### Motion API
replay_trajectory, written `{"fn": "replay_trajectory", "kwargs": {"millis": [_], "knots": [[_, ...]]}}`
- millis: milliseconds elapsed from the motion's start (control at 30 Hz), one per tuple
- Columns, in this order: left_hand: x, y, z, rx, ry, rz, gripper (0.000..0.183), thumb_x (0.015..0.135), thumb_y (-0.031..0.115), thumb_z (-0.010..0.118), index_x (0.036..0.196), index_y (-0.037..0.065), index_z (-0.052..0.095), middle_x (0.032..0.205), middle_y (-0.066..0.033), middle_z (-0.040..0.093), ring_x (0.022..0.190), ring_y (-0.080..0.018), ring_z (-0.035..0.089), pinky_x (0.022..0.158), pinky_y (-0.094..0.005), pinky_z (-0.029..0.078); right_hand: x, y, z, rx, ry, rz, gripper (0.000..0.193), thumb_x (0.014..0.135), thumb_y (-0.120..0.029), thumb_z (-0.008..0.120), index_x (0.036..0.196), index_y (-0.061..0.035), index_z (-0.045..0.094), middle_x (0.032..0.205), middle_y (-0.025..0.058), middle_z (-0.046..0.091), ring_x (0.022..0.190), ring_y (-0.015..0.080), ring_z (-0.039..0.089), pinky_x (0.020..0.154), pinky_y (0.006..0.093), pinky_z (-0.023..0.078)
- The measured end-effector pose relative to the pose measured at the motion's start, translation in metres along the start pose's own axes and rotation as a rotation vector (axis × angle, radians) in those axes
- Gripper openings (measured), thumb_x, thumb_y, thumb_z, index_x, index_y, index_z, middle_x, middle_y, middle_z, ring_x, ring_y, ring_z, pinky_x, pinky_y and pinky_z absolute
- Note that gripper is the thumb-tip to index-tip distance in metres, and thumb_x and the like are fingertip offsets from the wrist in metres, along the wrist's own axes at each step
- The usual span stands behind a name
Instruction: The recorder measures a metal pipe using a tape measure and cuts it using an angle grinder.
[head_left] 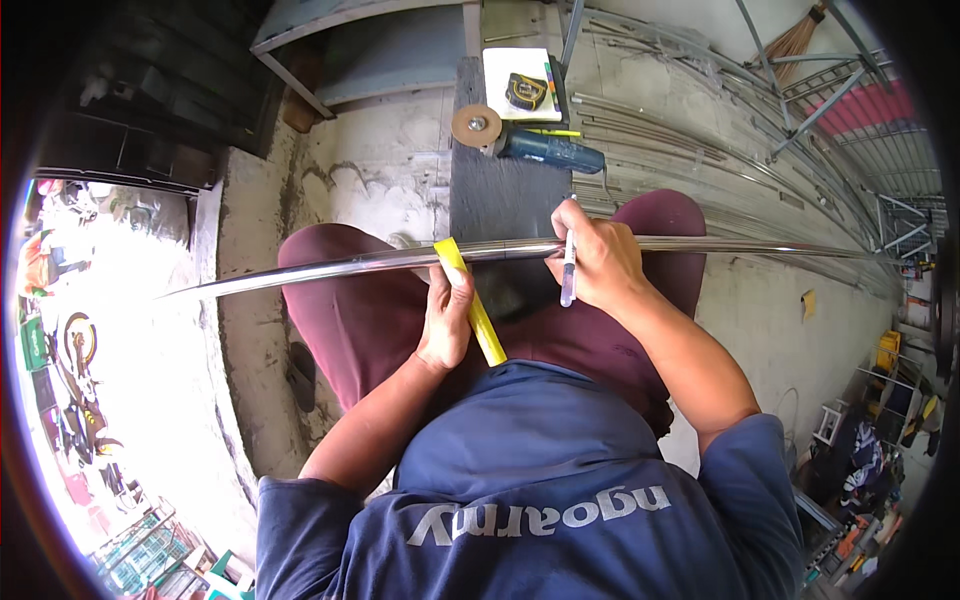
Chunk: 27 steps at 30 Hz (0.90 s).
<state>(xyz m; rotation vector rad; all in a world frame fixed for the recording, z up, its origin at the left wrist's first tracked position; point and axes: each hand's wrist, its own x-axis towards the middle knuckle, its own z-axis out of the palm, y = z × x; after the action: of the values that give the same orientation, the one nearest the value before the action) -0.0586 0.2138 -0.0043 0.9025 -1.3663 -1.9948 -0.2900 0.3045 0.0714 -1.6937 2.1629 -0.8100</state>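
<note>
A long shiny metal tube [350, 265] lies crosswise over my lap, running past both knees. My left hand [446, 320] grips a flat yellow strip [486, 328], its thumb on top and its far end resting across the tube. Whether the strip is a ruler I cannot tell. In my right hand [606, 262] is a slim pen [569, 270] with a clear, dark-ended barrel, held upright between thumb and fingers. That hand rests at the tube, right of the strip, its lower fingers partly hidden.
Ahead of the tube, a dark narrow bench [480, 195] carries a blue angle grinder [550, 150] with a brown disc [476, 126]. Beyond it, a tape measure [525, 92] sits on a white notebook [502, 62]. Several long metal rods [650, 130] lie on the floor at the right.
</note>
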Motion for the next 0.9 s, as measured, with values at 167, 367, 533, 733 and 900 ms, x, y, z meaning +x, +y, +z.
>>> {"fn": "replay_trajectory", "kwargs": {"millis": [167, 367, 533, 733, 900], "knots": [[-0.014, -0.006, -0.014, -0.251, -0.035, -0.108, 0.05, 0.11, 0.06, 0.042, 0.115, 0.011, 0.05, 0.094, -0.0017, 0.051, 0.078, -0.0125, 0.054, 0.068, -0.0307, 0.052, 0.013, 0.005, -0.006, -0.013, 0.101, 0.053, 0.041, 0.073, -0.011, 0.081, 0.102, -0.0134, 0.052, 0.068, 0.0133, 0.066, 0.07, 0.0424, 0.07, 0.061, 0.0531, 0.049], [-0.012, 0.008, 0.032, 0.095, 0.059, -0.347, 0.034, 0.114, 0.04, 0.049, 0.1, 0.009, 0.049, 0.081, -0.0015, 0.05, 0.069, -0.0132, 0.053, 0.067, -0.0334, 0.054, 0.031, 0.041, -0.031, -0.124, 0.282, 0.093, 0.03, 0.076, -0.004, 0.069, 0.097, -0.0115, 0.049, 0.066, 0.0148, 0.059, 0.067, 0.0443, 0.067, 0.06, 0.0502, 0.049], [0.003, -0.026, 0.019, 0.155, -0.039, -0.368, 0.033, 0.115, 0.038, 0.047, 0.099, 0.009, 0.048, 0.074, -0.0001, 0.05, 0.06, -0.0112, 0.05, 0.058, -0.0295, 0.047, 0.065, 0.069, -0.038, -0.153, 0.335, 0.108, 0.037, 0.072, -0.006, 0.075, 0.099, -0.0125, 0.051, 0.069, 0.0151, 0.063, 0.072, 0.0451, 0.066, 0.064, 0.0534, 0.047], [0.048, 0.015, 0.014, 0.564, -0.185, -0.35, 0.037, 0.115, 0.039, 0.047, 0.102, 0.004, 0.051, 0.073, -0.0041, 0.054, 0.067, -0.0146, 0.053, 0.063, -0.0362, 0.046, 0.094, 0.112, -0.047, -0.216, 0.416, 0.079, 0.046, 0.065, -0.005, 0.084, 0.097, -0.0138, 0.053, 0.07, 0.0103, 0.063, 0.07, 0.0407, 0.065, 0.066, 0.0505, 0.047], [0.095, 0.041, -0.033, 1.125, -0.181, -0.206, 0.02, 0.105, 0.023, 0.055, 0.107, 0.005, 0.065, 0.086, -0.0221, 0.071, 0.086, -0.0414, 0.072, 0.078, -0.0507, 0.054, 0.112, 0.112, -0.058, -0.227, 0.51, -0.107, 0.045, 0.059, -0.004, 0.085, 0.092, -0.0129, 0.055, 0.075, 0.0073, 0.064, 0.071, 0.0333, 0.065, 0.071, 0.0447, 0.047]]}}
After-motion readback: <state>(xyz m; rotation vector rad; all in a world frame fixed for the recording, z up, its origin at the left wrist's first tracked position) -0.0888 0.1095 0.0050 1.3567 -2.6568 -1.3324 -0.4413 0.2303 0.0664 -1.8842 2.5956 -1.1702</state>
